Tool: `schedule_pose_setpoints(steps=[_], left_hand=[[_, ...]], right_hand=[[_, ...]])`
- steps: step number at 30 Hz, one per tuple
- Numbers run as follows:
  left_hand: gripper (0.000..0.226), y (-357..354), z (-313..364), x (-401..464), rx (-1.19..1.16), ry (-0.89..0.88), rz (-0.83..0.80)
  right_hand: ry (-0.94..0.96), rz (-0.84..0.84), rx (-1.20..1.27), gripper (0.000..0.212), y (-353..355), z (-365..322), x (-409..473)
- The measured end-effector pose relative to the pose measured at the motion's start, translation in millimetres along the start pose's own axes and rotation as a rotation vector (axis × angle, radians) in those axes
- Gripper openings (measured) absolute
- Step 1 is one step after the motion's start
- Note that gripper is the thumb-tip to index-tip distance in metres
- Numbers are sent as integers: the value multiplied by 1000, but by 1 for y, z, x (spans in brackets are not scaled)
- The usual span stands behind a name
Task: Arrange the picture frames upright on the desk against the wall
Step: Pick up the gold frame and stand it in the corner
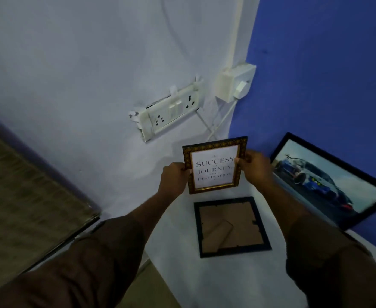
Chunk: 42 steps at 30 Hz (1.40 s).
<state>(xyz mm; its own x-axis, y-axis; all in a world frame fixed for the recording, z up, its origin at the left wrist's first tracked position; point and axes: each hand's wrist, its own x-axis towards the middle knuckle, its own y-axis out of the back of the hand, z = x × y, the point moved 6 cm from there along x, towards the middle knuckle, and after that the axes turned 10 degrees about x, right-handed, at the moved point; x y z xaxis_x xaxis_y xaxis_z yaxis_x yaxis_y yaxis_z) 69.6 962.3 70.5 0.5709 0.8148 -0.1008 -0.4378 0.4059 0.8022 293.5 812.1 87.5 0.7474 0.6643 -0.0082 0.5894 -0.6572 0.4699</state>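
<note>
Quote frame (214, 164) is hanging above the white desk (227, 278) near the wall, my left hand (174, 177) and right hand (254, 166) pinching its side edges. Without a firm lean, it risks toppling onto the face-down frame (231, 227).

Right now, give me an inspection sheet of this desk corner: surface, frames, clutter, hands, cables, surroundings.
Surface: white desk, set in the wall corner.
Job's things: quote frame held facing the camera; car picture leaning on the blue wall; dark frame lying face down.
Clutter: nothing seen.
Grip: left hand and right hand hold the quote frame's sides.
Cables: white cords hang from the adapter.
Surroundings: socket panel on the pale wall.
</note>
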Motion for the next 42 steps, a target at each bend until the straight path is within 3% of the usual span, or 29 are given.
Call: schedule_pose_setpoints(steps=[7,15,22,30,34,39,42], left_hand=[[33,-48,-24,63,94,-12,-89],[23,-59,-33,86,231,-6,-77],[18,-57,-27,90,183,76,-85],[30,-60,-35,85,129,145,-66],[29,-61,-36,76,129,175,-42],[34,-79,-46,51,140,228,-90],[51,-101,-53,12,84,289,-104]], right_hand=[[-62,-41,-37,33,-39,63,69],[-62,-81,-79,32,-51,65,94],[-44,-146,-103,27,-56,63,102],[-75,-151,-53,26,-51,62,91],[-101,-156,-3,56,-44,64,77],[-99,-114,22,55,-31,84,40],[-185,-123,-51,59,-27,111,-4]])
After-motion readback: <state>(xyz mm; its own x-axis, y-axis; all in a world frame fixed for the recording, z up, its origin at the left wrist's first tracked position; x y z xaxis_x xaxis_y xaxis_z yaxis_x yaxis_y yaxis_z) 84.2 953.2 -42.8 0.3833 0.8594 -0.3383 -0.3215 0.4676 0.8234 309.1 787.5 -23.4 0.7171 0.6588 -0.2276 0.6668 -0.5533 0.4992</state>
